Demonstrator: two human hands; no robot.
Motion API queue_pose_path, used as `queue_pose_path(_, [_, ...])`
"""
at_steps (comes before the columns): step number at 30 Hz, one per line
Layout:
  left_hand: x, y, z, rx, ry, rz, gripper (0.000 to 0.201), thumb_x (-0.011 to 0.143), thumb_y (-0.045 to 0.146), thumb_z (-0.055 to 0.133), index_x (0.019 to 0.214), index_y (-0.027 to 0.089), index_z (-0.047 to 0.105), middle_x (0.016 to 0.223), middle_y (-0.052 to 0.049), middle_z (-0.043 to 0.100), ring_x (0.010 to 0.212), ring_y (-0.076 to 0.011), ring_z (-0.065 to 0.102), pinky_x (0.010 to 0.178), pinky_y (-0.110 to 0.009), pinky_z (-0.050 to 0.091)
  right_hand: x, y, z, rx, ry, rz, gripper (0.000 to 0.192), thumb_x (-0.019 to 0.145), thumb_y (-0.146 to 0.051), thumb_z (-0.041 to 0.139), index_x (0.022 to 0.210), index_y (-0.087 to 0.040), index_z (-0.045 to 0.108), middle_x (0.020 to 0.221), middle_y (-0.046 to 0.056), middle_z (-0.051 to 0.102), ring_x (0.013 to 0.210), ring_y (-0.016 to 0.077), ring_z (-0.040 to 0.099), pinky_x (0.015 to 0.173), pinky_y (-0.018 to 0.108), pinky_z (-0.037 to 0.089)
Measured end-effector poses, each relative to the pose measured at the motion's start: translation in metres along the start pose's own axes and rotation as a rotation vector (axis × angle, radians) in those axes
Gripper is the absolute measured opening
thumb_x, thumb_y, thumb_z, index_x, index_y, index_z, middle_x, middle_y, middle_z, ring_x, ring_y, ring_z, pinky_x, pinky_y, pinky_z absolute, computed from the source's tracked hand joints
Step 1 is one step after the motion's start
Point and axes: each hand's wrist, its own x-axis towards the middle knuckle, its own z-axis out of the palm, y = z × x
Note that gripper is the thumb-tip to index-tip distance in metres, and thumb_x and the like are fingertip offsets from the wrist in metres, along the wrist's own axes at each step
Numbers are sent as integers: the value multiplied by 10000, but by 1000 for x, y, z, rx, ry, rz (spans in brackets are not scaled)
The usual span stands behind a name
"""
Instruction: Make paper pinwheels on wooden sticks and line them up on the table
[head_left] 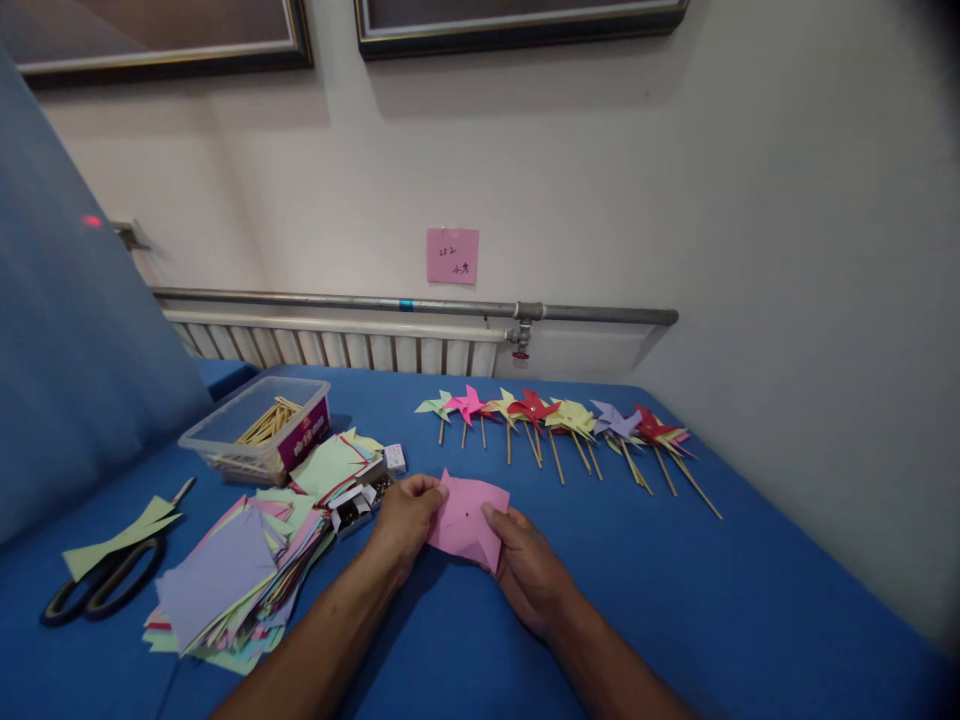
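Observation:
A pink paper square (466, 517) is held between my two hands above the blue table cover. It has a small dark dot near its middle, and slits seem to run in from its corners. My left hand (409, 515) pinches its left edge with thumb and fingers. On the opposite side, my right hand (525, 570) grips the right edge, thumb on top and fingers underneath. Just beyond my left hand stand small open boxes (351, 515) of tiny metal pieces, perhaps pins.
Finished paper pinwheels (532, 408) on sticks lie in a row at the back right. At left are a pile of coloured paper (221, 575), black-handled scissors (112, 580) under a green paper piece (124, 535), and a plastic tub (304, 440) of wooden sticks. A wall (787, 300) borders the right.

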Motion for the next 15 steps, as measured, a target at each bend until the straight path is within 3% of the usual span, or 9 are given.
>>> queue_pose_path(15, [2, -3, -1, 14, 6, 20, 425, 495, 515, 865, 641, 174, 659, 543, 43, 559, 519, -89, 412, 552, -249, 302, 2, 3, -3, 0, 15, -5, 418, 749, -453, 957, 997, -151, 808, 984, 134, 857, 1109, 357, 778, 997, 485, 585])
